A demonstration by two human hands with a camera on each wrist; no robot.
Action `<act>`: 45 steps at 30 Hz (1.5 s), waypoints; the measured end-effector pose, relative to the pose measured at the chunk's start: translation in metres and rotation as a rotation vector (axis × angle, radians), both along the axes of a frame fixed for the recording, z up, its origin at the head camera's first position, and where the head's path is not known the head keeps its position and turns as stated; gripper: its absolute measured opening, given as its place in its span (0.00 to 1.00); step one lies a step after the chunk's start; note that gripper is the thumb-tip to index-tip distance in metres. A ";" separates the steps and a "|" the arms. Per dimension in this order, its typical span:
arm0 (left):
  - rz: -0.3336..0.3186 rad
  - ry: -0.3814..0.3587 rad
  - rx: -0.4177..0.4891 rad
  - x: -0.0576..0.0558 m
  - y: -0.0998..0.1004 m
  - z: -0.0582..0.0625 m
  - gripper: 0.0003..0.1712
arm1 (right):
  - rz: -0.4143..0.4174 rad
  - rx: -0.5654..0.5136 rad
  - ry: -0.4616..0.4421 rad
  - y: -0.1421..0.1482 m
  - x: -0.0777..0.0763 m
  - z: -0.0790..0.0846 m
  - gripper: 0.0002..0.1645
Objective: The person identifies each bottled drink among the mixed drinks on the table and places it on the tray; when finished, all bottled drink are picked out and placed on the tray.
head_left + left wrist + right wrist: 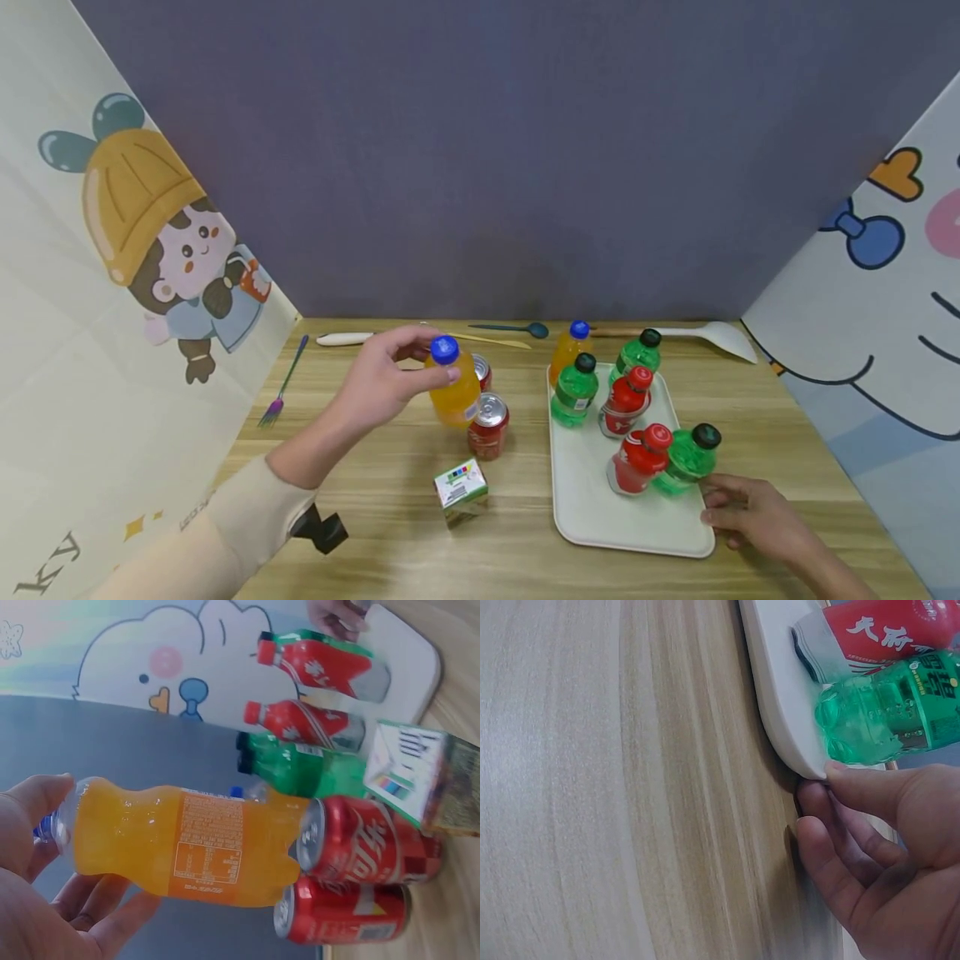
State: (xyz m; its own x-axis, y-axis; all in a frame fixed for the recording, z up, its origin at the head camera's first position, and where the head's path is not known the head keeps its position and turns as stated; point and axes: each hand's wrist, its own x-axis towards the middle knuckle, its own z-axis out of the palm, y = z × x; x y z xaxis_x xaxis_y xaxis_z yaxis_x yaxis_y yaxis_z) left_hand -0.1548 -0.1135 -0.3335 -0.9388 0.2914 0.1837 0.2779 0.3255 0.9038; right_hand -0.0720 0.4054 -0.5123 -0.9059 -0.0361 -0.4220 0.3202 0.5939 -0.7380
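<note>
My left hand grips an orange soda bottle near its blue cap. In the left wrist view the bottle shows an orange label, and its base overlaps two red cola cans. My right hand pinches the right rim of a white tray, thumb on top and fingers curled beneath, as the right wrist view shows. On the tray stand green soda bottles and two red-labelled bottles. A second orange bottle stands at the tray's back left corner.
A small drink carton stands in front of the cola cans. Along the back lie a white-handled knife, a dark spoon and a large white ladle-like spoon. A purple-blue fork lies at left. A grey wall rises behind.
</note>
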 end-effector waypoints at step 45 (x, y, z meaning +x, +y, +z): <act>-0.334 -0.216 -0.133 -0.004 0.168 -0.066 0.19 | 0.007 0.001 -0.014 -0.001 -0.001 0.003 0.44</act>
State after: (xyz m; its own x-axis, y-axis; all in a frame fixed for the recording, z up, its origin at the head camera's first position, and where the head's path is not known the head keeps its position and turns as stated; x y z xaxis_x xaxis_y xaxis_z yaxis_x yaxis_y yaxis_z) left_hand -0.1588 0.0541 -0.3996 -0.8014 0.5945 -0.0663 0.1970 0.3670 0.9091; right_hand -0.0732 0.4045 -0.5098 -0.8998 -0.0421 -0.4343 0.3257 0.5974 -0.7328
